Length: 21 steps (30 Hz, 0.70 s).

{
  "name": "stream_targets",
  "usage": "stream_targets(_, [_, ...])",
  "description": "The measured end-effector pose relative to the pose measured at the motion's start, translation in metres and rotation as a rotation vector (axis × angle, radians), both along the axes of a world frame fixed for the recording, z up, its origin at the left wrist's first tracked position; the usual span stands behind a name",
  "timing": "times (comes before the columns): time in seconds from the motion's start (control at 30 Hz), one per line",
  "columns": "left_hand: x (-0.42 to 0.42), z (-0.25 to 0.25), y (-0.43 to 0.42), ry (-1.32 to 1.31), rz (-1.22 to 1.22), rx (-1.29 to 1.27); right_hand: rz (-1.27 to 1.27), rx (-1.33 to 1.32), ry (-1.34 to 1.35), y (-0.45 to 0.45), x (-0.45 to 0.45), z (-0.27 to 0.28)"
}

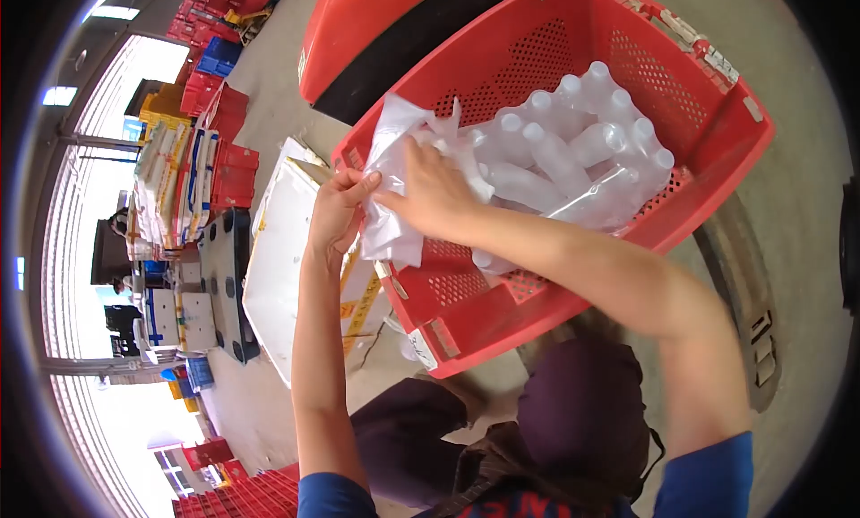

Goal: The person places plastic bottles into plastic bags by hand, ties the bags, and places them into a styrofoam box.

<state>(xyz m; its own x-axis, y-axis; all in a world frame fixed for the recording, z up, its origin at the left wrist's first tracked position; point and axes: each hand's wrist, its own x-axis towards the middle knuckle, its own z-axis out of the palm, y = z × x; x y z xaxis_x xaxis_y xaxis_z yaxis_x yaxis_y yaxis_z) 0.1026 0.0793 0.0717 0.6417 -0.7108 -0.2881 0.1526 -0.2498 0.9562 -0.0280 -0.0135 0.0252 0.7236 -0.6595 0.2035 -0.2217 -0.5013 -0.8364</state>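
At the left end of a red crate (717, 182), my left hand (339, 209) pinches the edge of a white plastic bag (394, 236) between thumb and fingers. My right hand (430, 191) lies on the same bag, its fingers pressed together against the crumpled plastic; what its fingertips hold is hidden. Several whitish bottles with white caps (560, 159) lie wrapped in clear plastic inside the crate, to the right of my hands.
A red and black container (376, 25) stands beyond the crate. A white foam box (282, 267) with yellow tape sits left of my arms. Stacked red crates (235, 173) and boxes line the left side. My knees are below the crate.
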Motion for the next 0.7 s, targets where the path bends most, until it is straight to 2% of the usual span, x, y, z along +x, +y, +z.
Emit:
stream_targets(0.07, [0.003,0.014,0.002,-0.192,0.1,-0.005,0.131,0.339,0.034,-0.001,0.031,0.001])
stream_targets(0.13, [0.002,0.033,0.011,-0.231,0.151,-0.097,0.141,0.388,-0.022,0.011,0.052,-0.004])
stream_targets(0.2, [0.012,0.045,0.025,-0.162,0.174,-0.068,0.054,0.011,-0.087,0.019,0.06,-0.009])
stream_targets(0.23, [0.018,0.043,0.03,-0.084,0.145,-0.111,0.13,-0.002,-0.108,0.013,0.057,-0.007])
stream_targets(0.27, [0.023,0.039,0.034,-0.006,0.115,-0.161,0.347,0.525,-0.251,0.009,0.058,-0.006])
stream_targets(0.3, [0.026,0.036,0.039,0.188,0.072,-0.154,0.555,1.058,-0.374,0.003,0.057,-0.003])
stream_targets(0.33, [0.024,0.032,0.041,0.252,0.106,-0.148,0.821,1.287,-0.494,-0.011,0.058,-0.007])
stream_targets(0.37, [0.021,0.027,0.04,0.32,0.139,-0.143,0.796,1.385,-0.447,-0.013,0.057,-0.008])
stream_targets(0.4, [0.022,0.02,0.041,0.273,0.099,-0.129,0.765,1.479,-0.401,-0.014,0.057,-0.007])
stream_targets(0.43, [0.024,0.013,0.043,0.228,0.125,-0.168,0.731,1.474,-0.284,-0.013,0.056,-0.008])
stream_targets(0.47, [0.026,0.007,0.044,0.184,0.149,-0.206,0.737,1.47,-0.276,-0.013,0.055,-0.009])
stream_targets(0.53, [0.03,0.005,0.051,0.183,0.173,-0.239,0.625,1.037,-0.143,-0.016,0.051,-0.014])
stream_targets(0.57, [0.033,0.007,0.053,0.193,0.157,-0.274,0.634,1.136,-0.261,-0.02,0.055,-0.015])
stream_targets(0.63, [0.037,0.01,0.059,0.172,0.137,-0.295,0.55,1.217,-0.26,-0.034,0.05,-0.014])
stream_targets(0.7, [0.031,0.012,0.057,0.093,0.204,-0.217,0.508,1.162,-0.399,-0.037,0.056,-0.013])
